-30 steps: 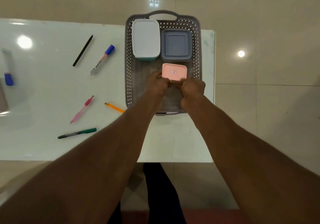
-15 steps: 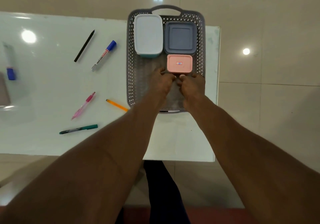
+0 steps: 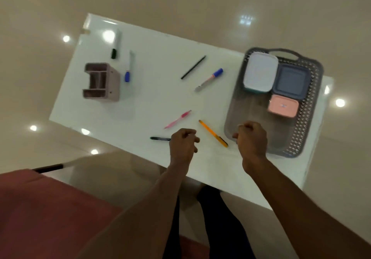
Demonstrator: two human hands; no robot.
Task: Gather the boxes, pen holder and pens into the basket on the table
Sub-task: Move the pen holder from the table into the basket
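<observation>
Head view: no writing can be read here; the pink box [image 3: 283, 106] carries a small sticker on its lid, too blurred to make out, and the print on the barrel of the blue-capped marker [image 3: 208, 79] is just as unclear.

A second ago both hands were in the basket [image 3: 297, 138], setting the pink box down. Now they are drawn back to the near edge of the table [image 3: 152, 90], and the view has swung left and tilted. The left hand [image 3: 183, 145] hangs with fingers loosely curled, holding nothing, above the end of a dark green pen [image 3: 159, 138]. The right hand [image 3: 252, 140] is curled into a loose fist, also holding nothing, over the basket's near left corner.

Inside the basket sit three boxes: a white box [image 3: 260, 71] at the far left, a grey-blue box [image 3: 292, 81] just beside it, and the pink one touching the grey-blue box's near side.

Still out on the table are the pen holder [image 3: 102, 81] at the far left, a second blue-capped marker [image 3: 128, 66] just beside it, a black-capped marker [image 3: 116, 46], a thin black pen [image 3: 193, 67], a pink pen [image 3: 177, 119] and an orange pen [image 3: 213, 133].

The table is white and glossy; the floor [image 3: 200, 2] is pale beige tile mirroring ceiling lights.
</observation>
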